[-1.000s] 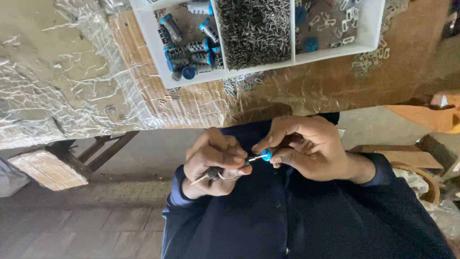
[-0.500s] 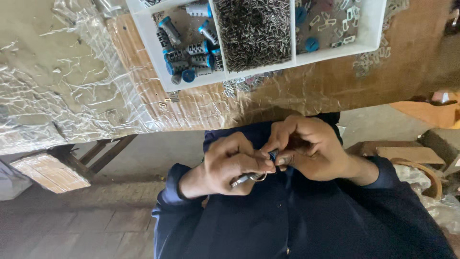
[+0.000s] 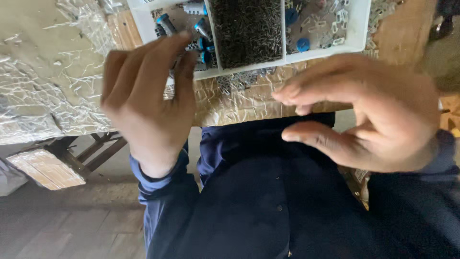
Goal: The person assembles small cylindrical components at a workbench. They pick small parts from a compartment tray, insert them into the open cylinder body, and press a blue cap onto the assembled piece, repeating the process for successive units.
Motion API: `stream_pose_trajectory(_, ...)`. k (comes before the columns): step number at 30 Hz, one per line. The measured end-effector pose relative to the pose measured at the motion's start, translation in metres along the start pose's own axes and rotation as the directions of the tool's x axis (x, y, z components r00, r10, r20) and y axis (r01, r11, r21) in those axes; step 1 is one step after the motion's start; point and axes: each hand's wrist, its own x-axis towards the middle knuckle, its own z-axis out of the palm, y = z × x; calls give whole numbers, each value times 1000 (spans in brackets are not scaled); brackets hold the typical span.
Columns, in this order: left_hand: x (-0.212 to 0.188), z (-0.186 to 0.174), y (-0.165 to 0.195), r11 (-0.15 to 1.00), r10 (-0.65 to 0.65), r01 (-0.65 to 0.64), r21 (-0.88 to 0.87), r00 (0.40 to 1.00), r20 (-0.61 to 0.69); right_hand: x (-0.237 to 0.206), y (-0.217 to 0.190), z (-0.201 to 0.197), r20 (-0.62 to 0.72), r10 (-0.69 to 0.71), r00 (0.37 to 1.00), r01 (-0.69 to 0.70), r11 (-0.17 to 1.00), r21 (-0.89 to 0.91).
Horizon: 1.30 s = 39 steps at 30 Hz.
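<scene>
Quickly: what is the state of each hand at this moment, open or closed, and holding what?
Left hand: open, fingers reaching over the white tray; cannot tell if it holds anything.
Right hand: open, nothing visible in it.

Wooden table (image 3: 407,36) under crinkled plastic sheet (image 3: 43,91)
At twelve o'clock, white compartment tray (image 3: 360,29); loose small metal clips (image 3: 239,81) scattered just below its front rim.

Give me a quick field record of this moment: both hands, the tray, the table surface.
left hand: raised, fingers spread, reaching toward the white compartmented plastic tray; nothing seen in its grip
right hand: open, fingers extended, nothing visibly held
tray left compartment: small grey-and-blue cylindrical parts
tray middle compartment: heap of small dark metal pieces
tray right compartment: small white clips, blue caps
table: wooden, crinkled clear plastic sheet over it
</scene>
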Motion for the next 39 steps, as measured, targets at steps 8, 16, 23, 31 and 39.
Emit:
stream_pose_trajectory(8, 38, 12, 1, 999, -39, 43, -28, 988, 146, 54, 58, 9, -17, -61, 998, 61, 997, 41)
stream_pose_trajectory(16, 41, 12, 15, 996, -48, 35, 82, 986, 159, 13, 77, 6, -21, 116, 993, -108, 963, 247)
stream_pose_trajectory(23, 39, 9, 11, 988, -143, 128, 86, 967, 212, 30, 60, 3, -48, 177, 983, -164, 965, 202)
stream_pose_trajectory(31, 41, 6, 12, 994, 10, -33, 106, 978, 207, 30, 63, 1, -40, 129, 991, -120, 976, 183)
stream_pose_trajectory(39, 40, 14, 9, 997, -55, 44, 55, 973, 222, 24, 64, 1, -32, 140, 990, -132, 974, 184)
